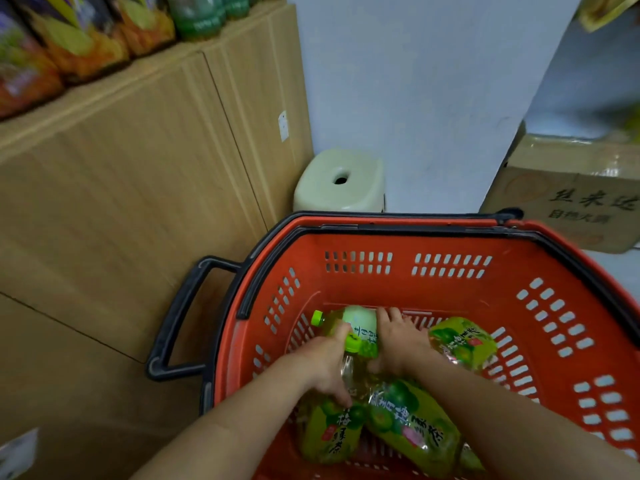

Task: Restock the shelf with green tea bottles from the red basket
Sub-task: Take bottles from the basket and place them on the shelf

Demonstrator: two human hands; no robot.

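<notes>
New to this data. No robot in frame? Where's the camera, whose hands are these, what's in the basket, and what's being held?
There is no robot here. A person works with bare hands, and the single picture comes from a wide-angle camera worn on their head, looking down. Both arms reach into a red basket beside a wooden cabinet. At least four green tea bottles lie inside it. The left hand grips the near-left bottle around its neck, just below the green cap. The right hand lies on the far bottle; whether it actually grips is unclear. On top of the cabinet stand snack bags and more green bottles. A pale plastic stool and a cardboard box sit behind the basket.
</notes>
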